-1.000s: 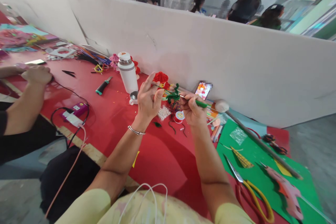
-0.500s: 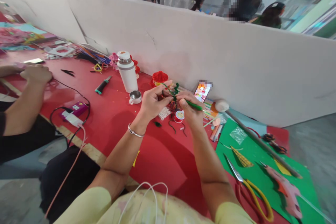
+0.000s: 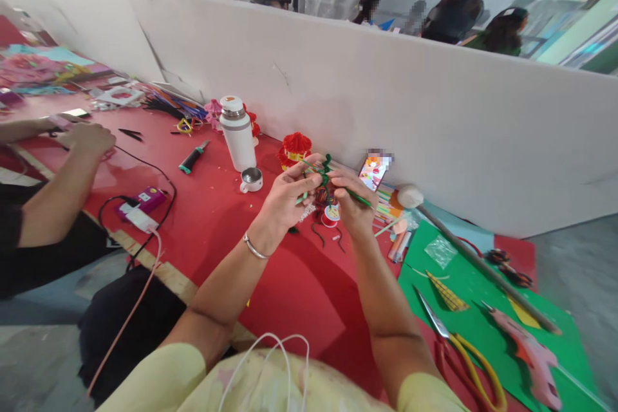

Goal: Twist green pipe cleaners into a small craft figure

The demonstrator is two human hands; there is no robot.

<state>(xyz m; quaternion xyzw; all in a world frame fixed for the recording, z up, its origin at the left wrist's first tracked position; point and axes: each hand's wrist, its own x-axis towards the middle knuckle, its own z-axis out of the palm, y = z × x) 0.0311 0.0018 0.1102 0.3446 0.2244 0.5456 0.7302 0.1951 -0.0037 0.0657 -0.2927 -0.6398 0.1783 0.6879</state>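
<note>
Over the middle of the red table, my left hand (image 3: 288, 192) pinches a fuzzy green pipe cleaner (image 3: 327, 166) with a curled tip that stands up between my hands. My right hand (image 3: 355, 203) is closed at the same piece, and a straight green length (image 3: 360, 198) sticks out to the right past its fingers. Its far end is too small to make out. Below my fingers lie a red thread spool (image 3: 331, 215) with a pale top and some small white beads (image 3: 308, 211). Behind my left hand is a red fuzzy ornament (image 3: 296, 145) with a yellow band.
A white thermos (image 3: 239, 141) and its metal cup (image 3: 252, 179) stand left of my hands. A lit phone (image 3: 374, 170) leans on the white partition (image 3: 434, 116). Scissors (image 3: 449, 335), a pink glue gun (image 3: 528, 354) and a mallet (image 3: 410, 196) lie right. A co-worker's hand (image 3: 89, 138) rests far left.
My fingers have shifted around the green pipe cleaner, and my left hand has turned slightly, its fingers curling in more. The whole view has moved a little; the table things lie as before.
</note>
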